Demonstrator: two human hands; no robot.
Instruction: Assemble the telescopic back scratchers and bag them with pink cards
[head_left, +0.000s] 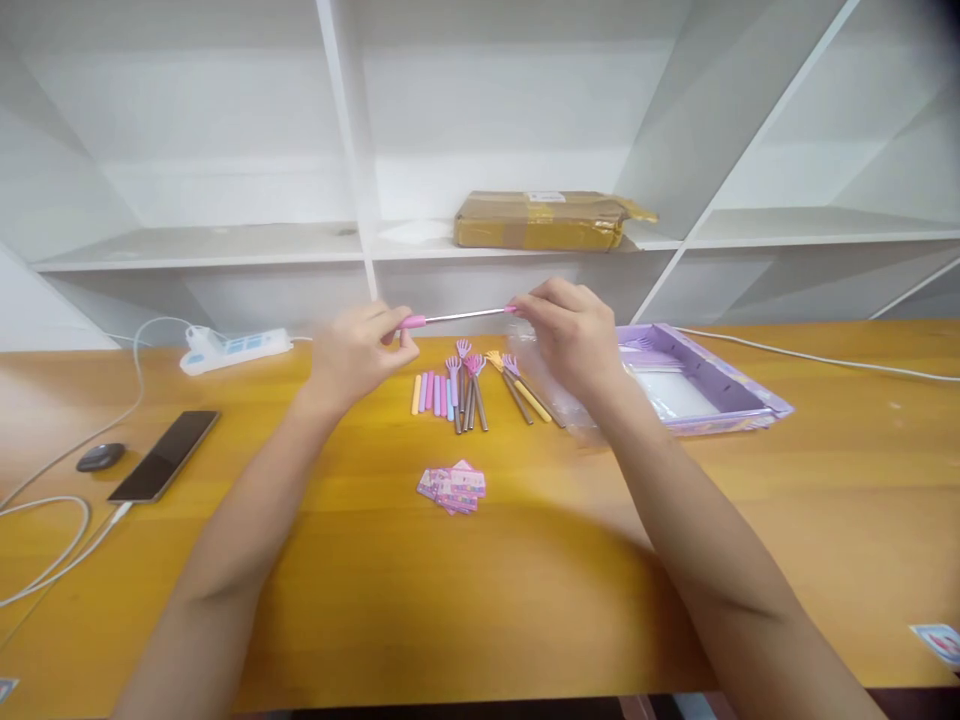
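Note:
Both hands hold one telescopic back scratcher (465, 316) level above the table, its thin metal rod drawn out. My left hand (360, 350) pinches its pink handle. At the other end, the fingers of my right hand (570, 330) close around the pink head, which they mostly hide. Below lie several back scratchers (469, 395) with purple and pink claw heads and grey rods. A second group of scratchers (525, 388), with yellow and purple heads, lies to their right. Several loose handle sleeves (433, 394) in yellow, pink, purple and blue form a row on the left.
Pink printed cards (453, 487) lie in a small pile. A purple box (705, 375) and a clear plastic bag (551, 385) are at right. On the left are a power strip (236, 350), a phone (166, 457) and cables. A taped carton (540, 220) rests on the shelf.

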